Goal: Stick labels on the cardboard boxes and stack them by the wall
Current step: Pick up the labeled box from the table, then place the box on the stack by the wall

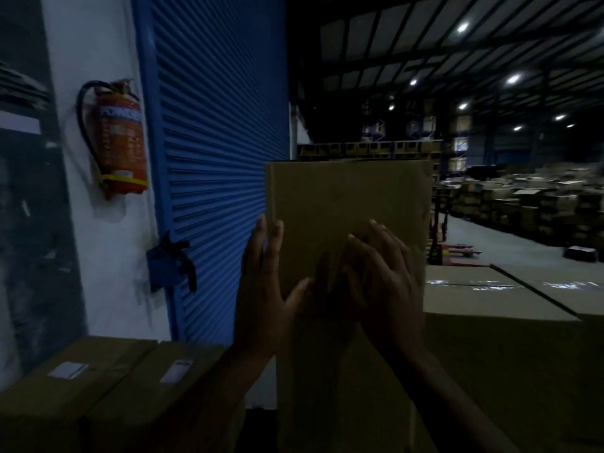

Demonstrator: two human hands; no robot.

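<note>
Dim warehouse, head view. A tall cardboard box (346, 204) stands upright at centre frame, its broad face toward the camera, just right of a blue roller shutter (215, 152). Both hands lie flat on that face. Left hand (261, 289) sits at the box's left edge, fingers straight and close together pointing up, thumb splayed out to the right across the cardboard. Right hand (382, 276) presses the middle of the face, fingers straight and slightly spread; neither hand curls round an edge. Whether a label lies under the palms cannot be told. Lower left, two cardboard boxes lie side by side against the white wall (111, 256), each with a pale label on top: one (68, 370) on the left box (58, 397), one (176, 371) on the right box (140, 397). Right of the upright box, a large carton (490, 322) with glossy tape across its top. A red fire extinguisher (121, 138) hangs on the wall. Far right, massed stock (529, 197) under ceiling lamps.
</note>
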